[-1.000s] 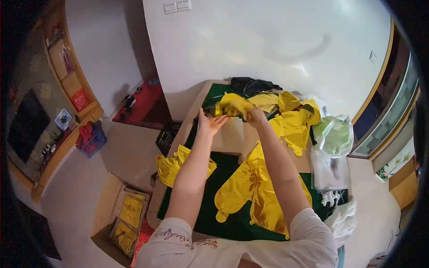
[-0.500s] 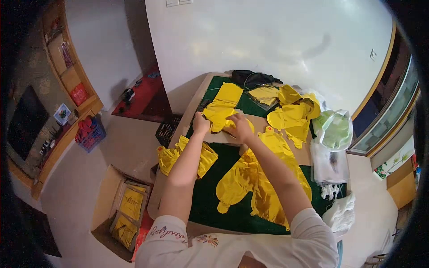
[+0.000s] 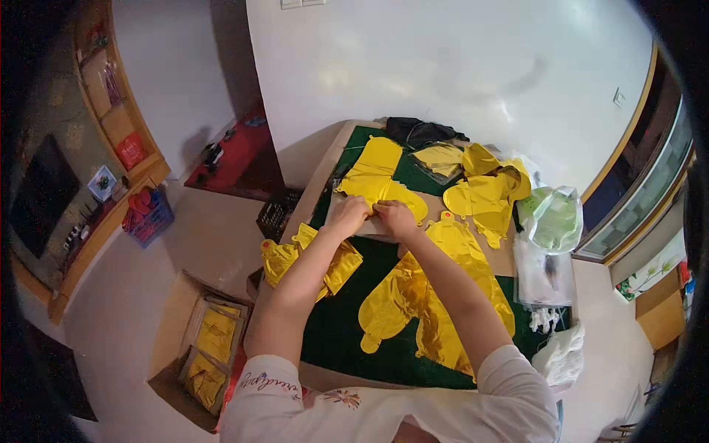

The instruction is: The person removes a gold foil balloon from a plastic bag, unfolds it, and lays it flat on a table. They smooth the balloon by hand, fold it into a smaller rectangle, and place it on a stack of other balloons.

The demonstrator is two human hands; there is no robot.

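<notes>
A flat gold foil balloon [image 3: 371, 171] lies on the far side of the table. My left hand [image 3: 349, 217] and my right hand [image 3: 396, 219] are close together at its near edge, fingers closed on the foil with a small gap between the hands. A larger uninflated gold foil balloon [image 3: 454, 277] is spread just right of and below my right hand, partly under my right forearm. Left of my left forearm lies a folded gold foil balloon [image 3: 340, 267]. More crumpled gold foil balloons [image 3: 487, 193] lie at the right.
The table [image 3: 343, 325] has a dark green top with cardboard on it. A black bag [image 3: 417, 131] and a packet [image 3: 441, 159] sit at the back. Clear plastic bags [image 3: 545, 273] hang along the right edge. A cardboard box [image 3: 171, 336] of gold packets stands on the floor at left.
My hands have come closer together and nearer to me at the balloon's near edge. My right hand's fingers, spread over the foil before, are now closed on it.
</notes>
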